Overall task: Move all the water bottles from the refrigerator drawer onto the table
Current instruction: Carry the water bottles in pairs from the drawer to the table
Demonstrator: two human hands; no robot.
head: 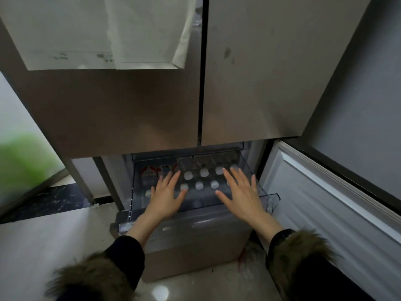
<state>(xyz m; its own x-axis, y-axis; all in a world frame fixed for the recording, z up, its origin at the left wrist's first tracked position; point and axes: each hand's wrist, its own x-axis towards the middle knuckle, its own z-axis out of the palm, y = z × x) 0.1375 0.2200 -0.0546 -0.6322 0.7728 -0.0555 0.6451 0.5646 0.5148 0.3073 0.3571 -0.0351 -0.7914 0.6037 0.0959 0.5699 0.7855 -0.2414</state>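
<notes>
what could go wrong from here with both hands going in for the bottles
1. The water bottles stand packed in tight rows in the drawer; pulling one out may tip or drag its neighbours.
2. The left hand and right hand are spread flat over the caps, gripping nothing yet; a hurried grab at a smooth cap could slip.
3. The open door stands close beside the right arm, so lifting a bottle out sideways might knock it.
</notes>
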